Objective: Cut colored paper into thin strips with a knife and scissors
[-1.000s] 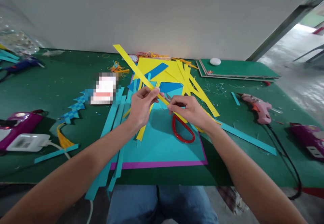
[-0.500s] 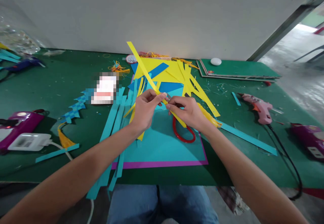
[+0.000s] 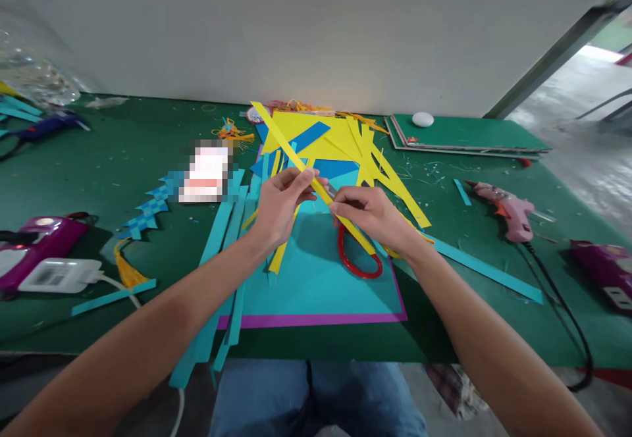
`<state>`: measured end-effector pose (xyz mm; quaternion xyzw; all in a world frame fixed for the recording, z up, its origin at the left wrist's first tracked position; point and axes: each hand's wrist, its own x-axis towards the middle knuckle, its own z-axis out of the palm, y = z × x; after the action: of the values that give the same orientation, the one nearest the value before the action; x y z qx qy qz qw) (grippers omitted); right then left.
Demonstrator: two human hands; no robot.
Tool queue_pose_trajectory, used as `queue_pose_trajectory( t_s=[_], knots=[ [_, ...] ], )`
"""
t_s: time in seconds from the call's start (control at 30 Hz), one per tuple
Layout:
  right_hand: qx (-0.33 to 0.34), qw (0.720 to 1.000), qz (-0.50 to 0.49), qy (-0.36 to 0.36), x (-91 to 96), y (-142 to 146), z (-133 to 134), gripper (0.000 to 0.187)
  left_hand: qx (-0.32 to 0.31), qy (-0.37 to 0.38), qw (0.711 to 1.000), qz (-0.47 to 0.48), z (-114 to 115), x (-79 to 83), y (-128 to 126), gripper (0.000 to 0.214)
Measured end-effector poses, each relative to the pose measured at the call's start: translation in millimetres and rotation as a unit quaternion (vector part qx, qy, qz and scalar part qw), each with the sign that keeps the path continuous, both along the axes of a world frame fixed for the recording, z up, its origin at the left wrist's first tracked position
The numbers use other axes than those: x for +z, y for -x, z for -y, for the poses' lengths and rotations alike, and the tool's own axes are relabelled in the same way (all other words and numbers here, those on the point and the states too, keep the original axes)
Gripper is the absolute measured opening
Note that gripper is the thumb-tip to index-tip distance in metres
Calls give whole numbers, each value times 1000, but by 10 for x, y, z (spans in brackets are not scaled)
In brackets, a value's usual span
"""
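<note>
My left hand [image 3: 279, 206] pinches a long yellow paper strip [image 3: 281, 137] between thumb and fingers. My right hand [image 3: 375, 216] pinches the same strip a little lower, close beside the left. The strip slants from upper left, over the table, down to lower right under my right hand. Both hands hover over a teal sheet [image 3: 316, 279] lying on a purple sheet [image 3: 306, 320]. The red loop handle of a pair of scissors [image 3: 358, 262] shows under my right hand; whether the hand holds it is unclear.
Yellow sheets and strips [image 3: 340, 137] pile up behind my hands, with teal strips [image 3: 222, 239] to the left. A pink glue gun [image 3: 508, 210] with a black cord lies right. Purple devices [image 3: 34, 239] [image 3: 602, 266] sit at both edges. Stacked green boards [image 3: 464, 137] lie far right.
The far end of the yellow strip swung rightward and then dipped lower. Both hands stayed nearly in place, pinching it throughout.
</note>
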<state>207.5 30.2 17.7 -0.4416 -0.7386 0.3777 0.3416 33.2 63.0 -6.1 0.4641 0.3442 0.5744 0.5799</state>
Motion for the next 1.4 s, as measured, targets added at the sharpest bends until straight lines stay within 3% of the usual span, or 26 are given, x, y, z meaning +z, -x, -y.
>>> queue_pose_trajectory(
  t_s=[0.4,0.63,1.0,1.4],
  knots=[
    [9,1000,1,-9,-74,41,8,24,39,4,999,15,67,-35,-44,32],
    [-58,997,-7,-43,-138,126,6,26,42,-10,999,-11,111,-79,-106,36],
    [-12,1000,-17,-22,-88,58,6,23,53,-5,998,-21,61,-17,-32,35],
    [8,1000,-2,-11,-54,67,12,27,62,-5,998,1,85,-51,-54,33]
  ],
)
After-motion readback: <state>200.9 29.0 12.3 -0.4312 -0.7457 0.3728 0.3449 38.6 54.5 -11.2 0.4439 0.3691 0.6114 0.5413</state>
